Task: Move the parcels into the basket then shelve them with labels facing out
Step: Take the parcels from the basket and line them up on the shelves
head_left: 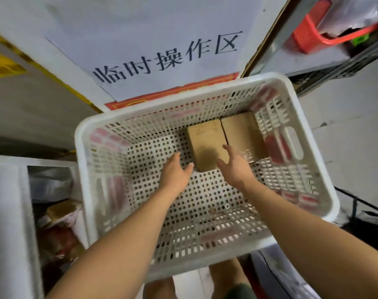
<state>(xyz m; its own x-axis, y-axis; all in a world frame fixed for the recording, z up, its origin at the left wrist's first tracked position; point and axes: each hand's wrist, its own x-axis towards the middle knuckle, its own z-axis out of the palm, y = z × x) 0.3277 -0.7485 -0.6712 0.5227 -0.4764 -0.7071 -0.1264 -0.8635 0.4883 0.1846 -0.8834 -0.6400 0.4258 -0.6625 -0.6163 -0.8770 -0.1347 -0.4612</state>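
Reaching into the white basket [308,145], the left hand [177,172] and right hand [235,167] hover loose-fingered, gripping nothing, beside two brown parcels [224,139] toward one o'clock, labels hidden, everything motion-blurred, beneath a paper sign [162,52] at twelve.

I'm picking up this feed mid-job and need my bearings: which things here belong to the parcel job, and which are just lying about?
Job:
white perforated basket
two brown cardboard parcels, left one, right one
left hand and right hand, both open, reaching toward the parcels

Lying about:
paper sign with Chinese characters
red basket
white foam box
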